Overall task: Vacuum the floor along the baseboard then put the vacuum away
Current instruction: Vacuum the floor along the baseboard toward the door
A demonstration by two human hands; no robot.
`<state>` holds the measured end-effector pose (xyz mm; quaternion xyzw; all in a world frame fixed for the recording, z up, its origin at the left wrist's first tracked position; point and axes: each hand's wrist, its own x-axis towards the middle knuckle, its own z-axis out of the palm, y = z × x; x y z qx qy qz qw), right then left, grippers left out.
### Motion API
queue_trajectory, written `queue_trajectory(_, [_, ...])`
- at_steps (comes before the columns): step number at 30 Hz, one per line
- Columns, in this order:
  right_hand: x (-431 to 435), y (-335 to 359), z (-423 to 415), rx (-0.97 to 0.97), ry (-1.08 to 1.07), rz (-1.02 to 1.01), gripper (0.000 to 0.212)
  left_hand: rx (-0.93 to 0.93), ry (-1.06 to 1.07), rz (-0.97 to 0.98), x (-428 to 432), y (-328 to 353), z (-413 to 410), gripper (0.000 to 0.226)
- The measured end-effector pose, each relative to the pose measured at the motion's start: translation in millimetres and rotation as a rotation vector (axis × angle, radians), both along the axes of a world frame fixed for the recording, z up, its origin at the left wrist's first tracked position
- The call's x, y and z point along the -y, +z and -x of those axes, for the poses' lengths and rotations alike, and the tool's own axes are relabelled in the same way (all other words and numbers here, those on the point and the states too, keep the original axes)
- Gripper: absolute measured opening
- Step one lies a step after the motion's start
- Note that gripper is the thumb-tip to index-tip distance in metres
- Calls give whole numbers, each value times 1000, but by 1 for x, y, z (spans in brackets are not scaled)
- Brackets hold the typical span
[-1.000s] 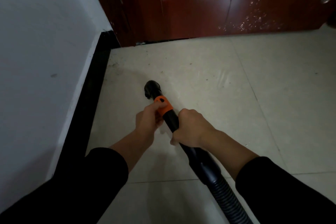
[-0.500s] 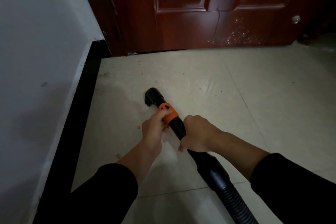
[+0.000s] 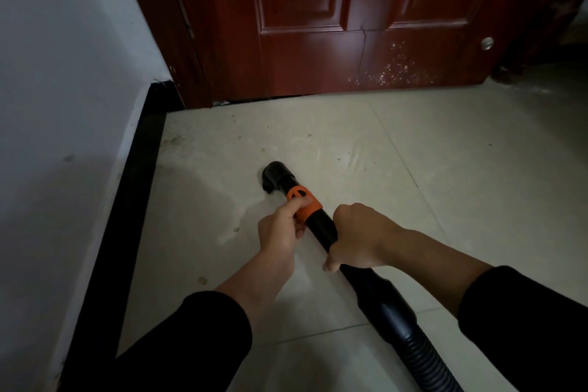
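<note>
A black vacuum wand [image 3: 321,226] with an orange collar [image 3: 304,204] points at the floor, its black nozzle [image 3: 276,176] touching the pale tiles [image 3: 413,200]. My left hand [image 3: 281,229] pinches the orange collar, thumb on top. Just behind it, my right hand [image 3: 359,237] grips the wand from above. The ribbed hose [image 3: 423,360] runs off to the lower right. A black baseboard [image 3: 133,194] lines the white wall [image 3: 57,105] on the left, a short way from the nozzle.
A dark red wooden door [image 3: 334,25] stands shut straight ahead, scuffed white near its bottom. Dust and small specks lie on the tiles [image 3: 178,140] by the corner where baseboard and door frame meet. Open floor spreads to the right.
The view has tilted up, so more of the door shows and the hands sit lower in frame. Both hands keep the same hold on the wand.
</note>
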<state>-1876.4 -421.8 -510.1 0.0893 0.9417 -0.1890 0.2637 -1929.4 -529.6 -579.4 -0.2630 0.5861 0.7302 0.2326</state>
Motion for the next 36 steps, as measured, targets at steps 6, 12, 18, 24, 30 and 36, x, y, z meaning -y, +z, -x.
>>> queue_trajectory(6, [-2, 9, -5, 25, 4, -24, 44, -8, -44, -14, 1, 5, -7, 17])
queue_trajectory(12, [-5, 15, -11, 69, 23, -55, 43, -4, -82, -22, -2, 7, -16, 17])
queue_trajectory(18, [-10, 21, -15, 100, 45, -73, 40, 27, -88, -54, -7, 10, -23, 18])
queue_trajectory(24, [-12, 23, -16, 153, 51, -65, 39, 40, -73, -69, -10, 13, -29, 20])
queue_trajectory(30, [-13, 25, -21, 230, 73, -79, 37, 56, -82, -72, -9, 11, -43, 17])
queue_trajectory(36, [-14, 23, -24, 186, 85, -102, 38, 36, -99, -42, -8, 10, -41, 19])
